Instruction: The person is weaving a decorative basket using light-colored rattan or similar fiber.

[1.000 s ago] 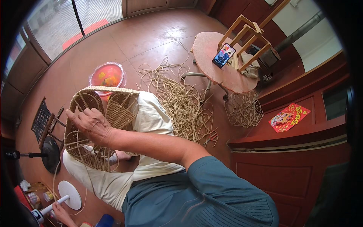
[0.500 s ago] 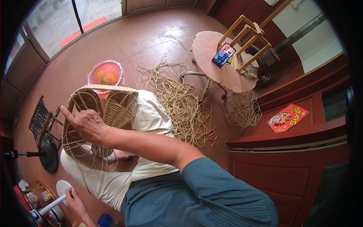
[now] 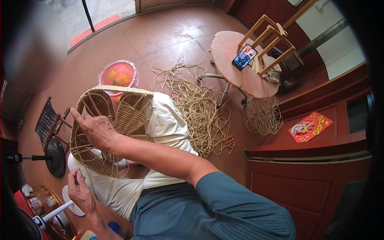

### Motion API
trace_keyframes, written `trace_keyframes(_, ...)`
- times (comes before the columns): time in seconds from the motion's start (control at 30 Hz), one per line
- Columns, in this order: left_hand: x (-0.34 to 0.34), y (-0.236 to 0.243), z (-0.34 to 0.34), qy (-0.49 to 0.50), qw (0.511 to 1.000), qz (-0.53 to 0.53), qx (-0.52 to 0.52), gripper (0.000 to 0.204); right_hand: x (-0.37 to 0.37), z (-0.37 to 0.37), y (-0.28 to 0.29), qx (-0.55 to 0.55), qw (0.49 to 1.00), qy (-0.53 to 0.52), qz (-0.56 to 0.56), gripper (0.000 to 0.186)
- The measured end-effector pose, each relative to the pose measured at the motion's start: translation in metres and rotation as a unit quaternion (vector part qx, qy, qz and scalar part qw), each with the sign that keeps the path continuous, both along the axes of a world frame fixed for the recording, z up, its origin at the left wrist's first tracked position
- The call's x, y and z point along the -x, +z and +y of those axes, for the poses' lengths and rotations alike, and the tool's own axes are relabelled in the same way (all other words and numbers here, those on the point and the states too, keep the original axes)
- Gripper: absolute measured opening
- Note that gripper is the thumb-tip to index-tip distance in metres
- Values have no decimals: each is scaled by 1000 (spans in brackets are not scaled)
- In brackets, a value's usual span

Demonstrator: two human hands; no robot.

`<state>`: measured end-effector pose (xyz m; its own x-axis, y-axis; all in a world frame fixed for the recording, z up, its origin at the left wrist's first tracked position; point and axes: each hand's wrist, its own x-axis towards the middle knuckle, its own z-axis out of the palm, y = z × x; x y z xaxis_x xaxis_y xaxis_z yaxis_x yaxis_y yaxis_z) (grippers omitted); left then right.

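Observation:
A woven tan cord stool (image 3: pixel 130 116), with triangular woven panels and open strands, rests on my lap over pale trousers. Across it reaches my right hand (image 3: pixel 98 130), its fingertips closed at the left rim; the palm hides part of the weave. My left hand (image 3: pixel 81 194) is just below the stool's lower left corner, apart from it. Its fingers are curled and pressed together, and what they hold, if anything, is too small to make out. A thin cord strand runs down over the trousers near that hand.
A tangled heap of cord (image 3: pixel 196 104) covers the floor, scissors (image 3: pixel 229 145) beside it. A pink basin (image 3: pixel 118 76) stands ahead. The round table (image 3: pixel 228 52) bears a phone (image 3: pixel 245 57) and wooden frame (image 3: pixel 266 40). A folding stool (image 3: pixel 47 120) and blurred pale shape (image 3: pixel 34 48) are left.
My left hand has risen toward the stool, away from the white pole. My right hand stays at the rim. A blurred pale shape has come in at the upper left, and the view has shifted slightly.

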<state>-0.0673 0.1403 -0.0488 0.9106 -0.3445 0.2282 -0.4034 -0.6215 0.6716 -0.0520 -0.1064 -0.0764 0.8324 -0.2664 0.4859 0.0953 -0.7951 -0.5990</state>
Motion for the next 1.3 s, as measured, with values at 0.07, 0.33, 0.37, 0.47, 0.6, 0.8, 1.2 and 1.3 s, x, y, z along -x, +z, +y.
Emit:
trace_keyframes(0.07,5,-1,-9,-1,1000,16,3,19,2,-3,-3,-12,1000,4,-11,80)
trace_keyframes(0.33,8,-1,-29,-44,998,28,32,19,3,-3,-16,-194,971,22,-139,61)
trace_keyframes(0.37,5,-3,-32,-67,997,2,43,19,2,-7,-18,-231,946,17,-225,51)
trace_keyframes(0.47,5,17,-79,-124,989,-81,0,26,34,-33,2,-331,942,17,-55,44)
trace_keyframes(0.6,3,4,-139,-175,954,-239,-56,40,79,-76,12,-529,846,63,35,50)
trace_keyframes(0.8,42,-27,-189,-286,917,-265,-80,37,176,-213,3,-441,891,-85,65,59)
trace_keyframes(1.2,22,-31,-195,-247,916,-314,-33,36,502,-445,-6,-525,686,-482,-146,7)
trace_keyframes(1.3,20,-25,-193,-304,909,-280,-53,20,623,-482,-5,-534,618,-550,-175,21)
